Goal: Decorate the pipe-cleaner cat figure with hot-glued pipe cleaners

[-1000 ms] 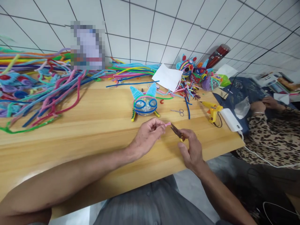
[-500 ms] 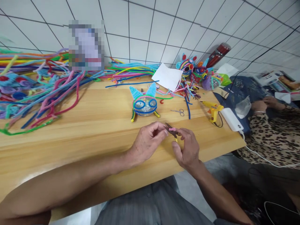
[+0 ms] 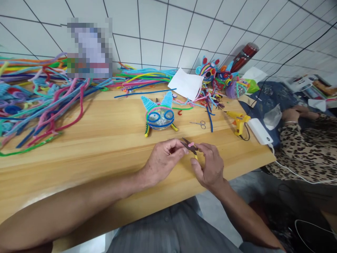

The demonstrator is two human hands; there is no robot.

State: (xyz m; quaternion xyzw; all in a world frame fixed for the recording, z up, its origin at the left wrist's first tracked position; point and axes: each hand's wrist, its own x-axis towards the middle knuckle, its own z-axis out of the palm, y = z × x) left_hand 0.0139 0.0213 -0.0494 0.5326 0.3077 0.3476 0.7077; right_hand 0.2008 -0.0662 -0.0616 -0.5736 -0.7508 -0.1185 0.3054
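My right hand [image 3: 210,163] is closed around small pliers [image 3: 189,145] with dark jaws and a bit of yellow handle showing. A short pink fuzzy piece [image 3: 191,144] sits at the jaws. My left hand [image 3: 165,158] pinches thumb and fingers together right beside the jaw tips; what lies between them is too small to make out. Beyond my hands stands a clear, round craft head [image 3: 160,119] with light-blue pipe-cleaner ears and blue ring eyes. Yellow-and-black handles [image 3: 173,127] stick out from under it.
Small scissors [image 3: 202,124], blue pipe-cleaner pieces [image 3: 210,121] and a yellow glue gun [image 3: 240,122] lie to the right, by a white power bank [image 3: 260,131]. Piles of pipe cleaners [image 3: 60,105] cover the left. White paper [image 3: 185,84] and finished craft heads [image 3: 209,73] are behind. A co-worker's hands [image 3: 293,114] rest far right.
The view has shifted slightly, so the table things appear a little further left. Both hands keep nearly the same pose, with the pliers and pink piece still between them.
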